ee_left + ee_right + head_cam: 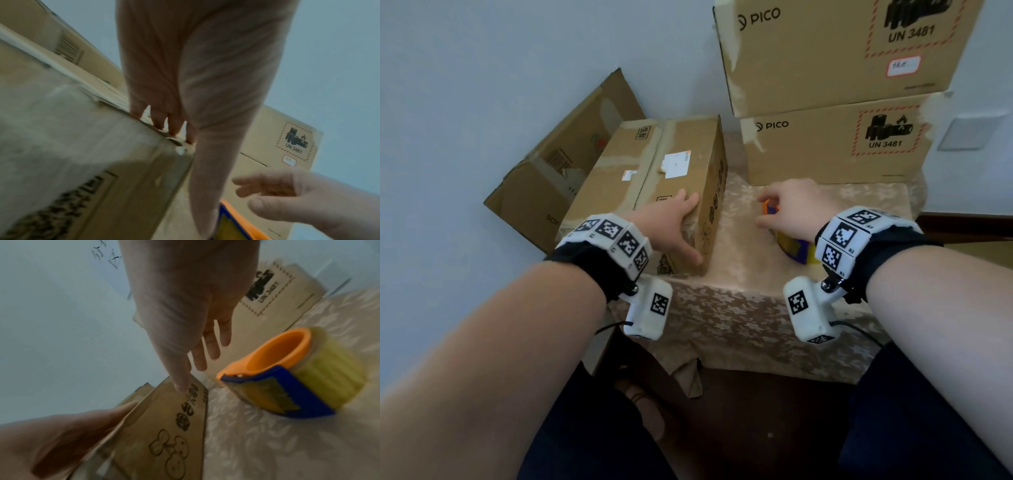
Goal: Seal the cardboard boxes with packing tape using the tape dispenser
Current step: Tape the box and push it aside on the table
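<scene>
- Tabletop (739, 308) w/ beige floral cloth, near edge between the two forearms; wrist cams strapped on both.
- Left hand (671, 226) on near right corner of the small cardboard box (654, 178): fingers (174, 123) straight, lying on the top edge; thumb spread wide down the box's right side. Flat contact, no curl round anything.
- That box sits on left part of tabletop, flaps down, old tape remnants + white labels on top, printed cartoon figures on its right side (164, 443).
- Right hand (791, 212) just right of the box, over the tape dispenser (794, 246). Fingers (207, 345) straight-ish, loosely spread, clear of the dispenser in the right wrist view; in head view the hand hides most of it, so contact there can't be told.
- Tape dispenser: orange loop handle, blue cutter plate, yellowish tape roll; lies on the cloth, center-right, betw. small box and the PICO boxes.
- Far right: two PICO boxes (835, 147) stacked, UN 3481 marks, lower one on tabletop's far edge.
- Far left: opened box (544, 185) leaning by the wall, behind the small box.
</scene>
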`<state>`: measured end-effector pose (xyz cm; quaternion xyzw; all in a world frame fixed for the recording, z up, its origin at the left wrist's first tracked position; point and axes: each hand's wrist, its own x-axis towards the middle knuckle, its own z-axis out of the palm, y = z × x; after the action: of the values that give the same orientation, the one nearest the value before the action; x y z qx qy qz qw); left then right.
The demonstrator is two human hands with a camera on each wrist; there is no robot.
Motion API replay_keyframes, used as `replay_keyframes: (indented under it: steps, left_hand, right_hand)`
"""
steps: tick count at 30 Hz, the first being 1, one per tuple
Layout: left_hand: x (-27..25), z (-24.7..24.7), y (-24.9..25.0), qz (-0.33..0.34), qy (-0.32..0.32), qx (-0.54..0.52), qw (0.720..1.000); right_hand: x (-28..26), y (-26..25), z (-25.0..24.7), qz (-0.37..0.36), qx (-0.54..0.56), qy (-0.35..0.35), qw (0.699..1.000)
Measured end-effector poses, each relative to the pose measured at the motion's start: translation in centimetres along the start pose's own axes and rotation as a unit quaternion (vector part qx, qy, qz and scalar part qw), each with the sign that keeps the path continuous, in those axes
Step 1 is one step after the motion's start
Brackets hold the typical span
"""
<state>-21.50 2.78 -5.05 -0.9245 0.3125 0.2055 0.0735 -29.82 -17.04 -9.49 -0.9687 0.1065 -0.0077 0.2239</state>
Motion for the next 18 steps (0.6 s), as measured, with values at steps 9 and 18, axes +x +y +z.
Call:
replay_keyframes:
  steps: [9, 18]
  left_hand:
    - [-1.9, 2.6, -4.2, 0.017, 0.138, 0.003, 0.99]
    - [-1.6, 3.2, -5.2, 0.086, 0.163, 0.016, 0.983]
  right_hand:
    - [0.8, -6.5, 1.7, -0.12, -0.125, -0.067, 0.983]
    - [2.6, -10.0, 2.8, -0.132, -0.23, -0.089, 0.96]
